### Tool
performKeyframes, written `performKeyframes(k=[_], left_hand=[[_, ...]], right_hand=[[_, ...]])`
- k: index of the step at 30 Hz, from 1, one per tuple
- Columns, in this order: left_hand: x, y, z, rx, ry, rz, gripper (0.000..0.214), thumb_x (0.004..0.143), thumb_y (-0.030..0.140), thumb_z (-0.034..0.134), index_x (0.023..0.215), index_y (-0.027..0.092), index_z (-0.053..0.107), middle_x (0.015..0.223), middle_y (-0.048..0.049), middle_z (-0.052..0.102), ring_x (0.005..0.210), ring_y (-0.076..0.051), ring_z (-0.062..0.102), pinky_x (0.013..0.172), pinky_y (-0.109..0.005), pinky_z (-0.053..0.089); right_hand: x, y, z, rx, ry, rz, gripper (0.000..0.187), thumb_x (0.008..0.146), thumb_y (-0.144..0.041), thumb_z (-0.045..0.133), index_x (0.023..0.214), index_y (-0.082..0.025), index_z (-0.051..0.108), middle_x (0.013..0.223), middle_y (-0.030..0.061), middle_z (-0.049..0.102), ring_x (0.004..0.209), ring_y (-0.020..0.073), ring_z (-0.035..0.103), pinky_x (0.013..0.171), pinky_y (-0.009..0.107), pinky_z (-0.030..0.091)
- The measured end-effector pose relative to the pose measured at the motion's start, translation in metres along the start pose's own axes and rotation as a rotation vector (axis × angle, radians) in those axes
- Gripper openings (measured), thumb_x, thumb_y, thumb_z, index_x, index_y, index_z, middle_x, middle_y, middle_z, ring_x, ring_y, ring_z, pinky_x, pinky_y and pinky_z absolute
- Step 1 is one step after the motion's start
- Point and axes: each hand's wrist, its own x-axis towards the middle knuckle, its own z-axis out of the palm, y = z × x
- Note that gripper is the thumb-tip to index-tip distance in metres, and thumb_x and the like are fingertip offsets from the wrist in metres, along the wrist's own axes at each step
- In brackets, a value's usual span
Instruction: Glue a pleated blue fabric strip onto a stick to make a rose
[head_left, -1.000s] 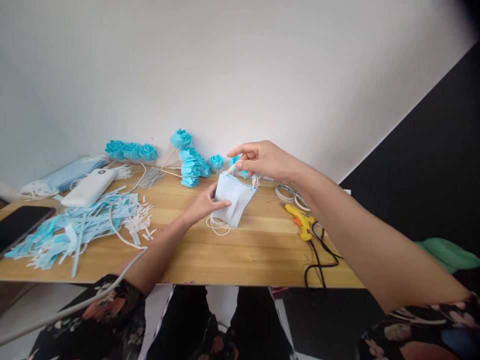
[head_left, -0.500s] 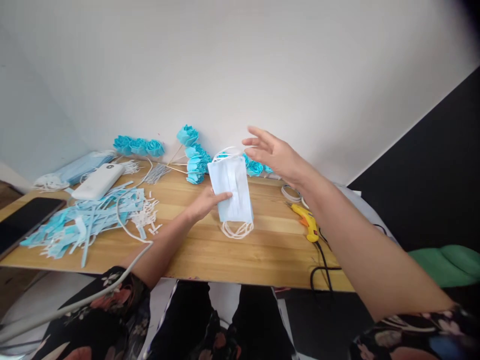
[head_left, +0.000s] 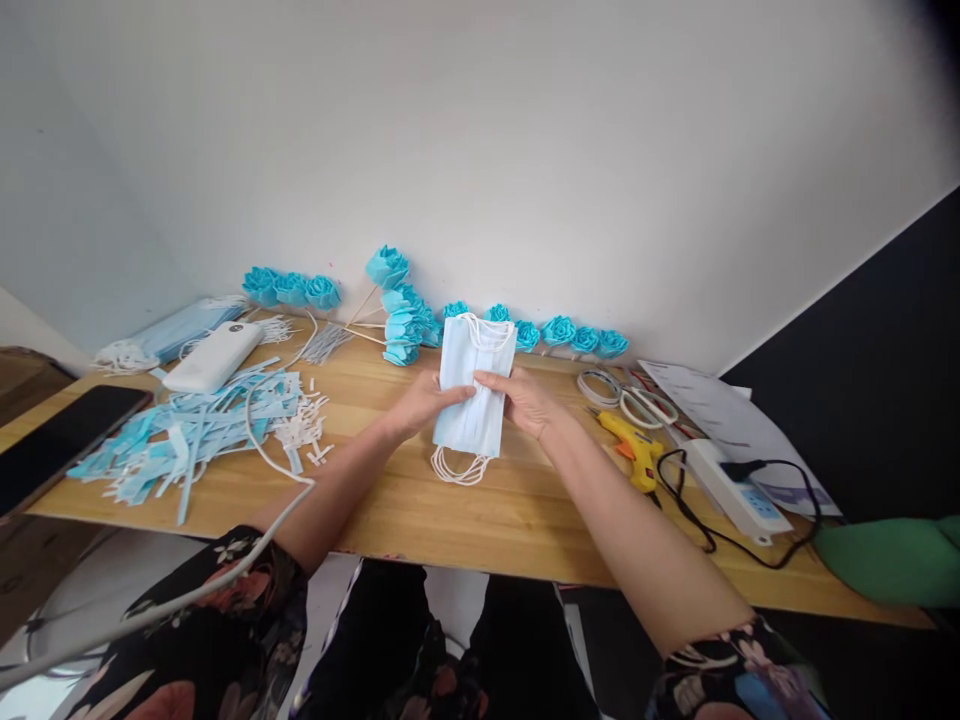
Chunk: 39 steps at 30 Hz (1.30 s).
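Observation:
A small stack of pale blue face masks (head_left: 472,425) is held upright over the middle of the wooden table, white ear loops bunched at its top and bottom. My left hand (head_left: 421,405) grips the left edge, thumb across the front. From the right side my right hand (head_left: 525,398) clasps it too, its thumb close to the other one. The fingers behind the masks are hidden. Past the stack, blue flowers (head_left: 405,325) on thin sticks lie along the wall.
At left lie cut blue strips (head_left: 187,430), a white power bank (head_left: 214,357), a phone (head_left: 67,440) and more masks (head_left: 169,335). On the right are a yellow glue gun (head_left: 634,448), scissors (head_left: 649,408), tape (head_left: 598,387) and a power strip (head_left: 739,490). A white cable (head_left: 289,480) crosses my left arm.
My right hand has come down from the air beside the masks and taken hold of their right edge. My left hand has kept its grip.

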Motion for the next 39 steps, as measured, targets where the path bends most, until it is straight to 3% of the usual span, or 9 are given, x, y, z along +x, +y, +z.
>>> performKeyframes(k=[8, 14, 18, 21, 26, 31, 34, 36, 39], left_hand=[[0.005, -0.002, 0.001, -0.036, -0.015, -0.09, 0.051, 0.063, 0.04, 0.086, 0.102, 0.013, 0.069, 0.091, -0.0073, 0.073, 0.08, -0.022, 0.066, 0.074, -0.034, 0.051], [0.006, -0.005, 0.002, 0.1, -0.095, -0.046, 0.036, 0.068, 0.045, 0.082, 0.065, 0.013, 0.066, 0.062, -0.0026, 0.065, 0.061, -0.014, 0.057, 0.066, -0.029, 0.045], [0.009, -0.004, 0.001, -0.2, -0.047, 0.029, 0.034, 0.071, 0.045, 0.082, 0.07, 0.014, 0.068, 0.081, -0.005, 0.071, 0.085, -0.018, 0.064, 0.089, -0.033, 0.046], [0.008, 0.0, 0.002, -0.495, -0.084, 0.018, 0.031, 0.073, 0.042, 0.081, 0.069, 0.016, 0.065, 0.072, -0.0021, 0.067, 0.09, -0.019, 0.065, 0.097, -0.036, 0.046], [0.003, 0.01, 0.007, -0.59, -0.084, -0.061, 0.024, 0.09, 0.036, 0.066, 0.075, 0.017, 0.064, 0.043, 0.0079, 0.038, 0.044, -0.008, 0.04, 0.068, -0.028, 0.051], [0.002, 0.014, 0.007, -0.529, -0.033, -0.108, 0.026, 0.094, 0.034, 0.06, 0.075, 0.016, 0.064, 0.037, 0.0102, 0.025, 0.035, -0.006, 0.024, 0.052, -0.022, 0.042], [0.005, 0.007, 0.004, -0.463, -0.037, -0.106, 0.021, 0.089, 0.035, 0.066, 0.081, 0.016, 0.067, 0.035, 0.0108, 0.028, 0.035, -0.006, 0.027, 0.055, -0.024, 0.046], [0.009, 0.0, 0.001, -0.415, -0.031, -0.106, 0.024, 0.083, 0.038, 0.072, 0.087, 0.015, 0.068, 0.04, 0.008, 0.042, 0.04, -0.008, 0.041, 0.063, -0.027, 0.05], [0.015, -0.009, -0.003, -0.358, 0.058, -0.08, 0.036, 0.079, 0.044, 0.074, 0.098, 0.014, 0.068, 0.073, -0.0031, 0.068, 0.07, -0.015, 0.064, 0.077, -0.031, 0.052]], right_hand=[[0.011, 0.006, -0.001, 0.228, 0.381, -0.213, 0.031, 0.053, -0.024, 0.086, 0.08, -0.018, 0.071, 0.081, 0.002, 0.078, 0.077, 0.0222, 0.071, 0.073, 0.034, 0.059], [0.007, -0.013, -0.024, 0.298, 0.451, -0.425, 0.033, 0.062, -0.024, 0.082, 0.091, -0.021, 0.068, 0.093, 0.001, 0.077, 0.095, 0.0222, 0.07, 0.087, 0.035, 0.058], [0.004, -0.008, -0.043, 0.397, 0.54, -0.444, 0.034, 0.065, -0.025, 0.079, 0.096, -0.02, 0.067, 0.102, 0.0025, 0.077, 0.106, 0.0222, 0.068, 0.093, 0.035, 0.057], [0.005, 0.006, -0.051, 0.432, 0.586, -0.44, 0.033, 0.065, -0.025, 0.078, 0.095, -0.022, 0.066, 0.104, 0.0021, 0.076, 0.112, 0.0213, 0.066, 0.095, 0.035, 0.056], [0.009, 0.019, -0.056, 0.477, 0.605, -0.427, 0.034, 0.063, -0.027, 0.078, 0.095, -0.023, 0.066, 0.103, 0.0014, 0.077, 0.114, 0.02, 0.065, 0.094, 0.032, 0.057], [0.008, 0.017, -0.056, 0.43, 0.602, -0.439, 0.036, 0.064, -0.029, 0.078, 0.097, -0.023, 0.066, 0.103, 0.001, 0.077, 0.115, 0.0193, 0.065, 0.095, 0.031, 0.056], [0.003, 0.014, -0.051, 0.406, 0.583, -0.472, 0.04, 0.063, -0.027, 0.079, 0.101, -0.023, 0.066, 0.107, 0.0011, 0.076, 0.114, 0.0206, 0.065, 0.096, 0.034, 0.056], [-0.001, 0.009, -0.047, 0.352, 0.575, -0.519, 0.043, 0.063, -0.026, 0.081, 0.103, -0.023, 0.066, 0.108, 0.0012, 0.075, 0.112, 0.0211, 0.066, 0.097, 0.036, 0.055], [-0.008, -0.006, -0.041, 0.171, 0.574, -0.571, 0.039, 0.064, -0.028, 0.082, 0.099, -0.021, 0.068, 0.104, 0.0029, 0.076, 0.107, 0.0227, 0.067, 0.095, 0.036, 0.055]])
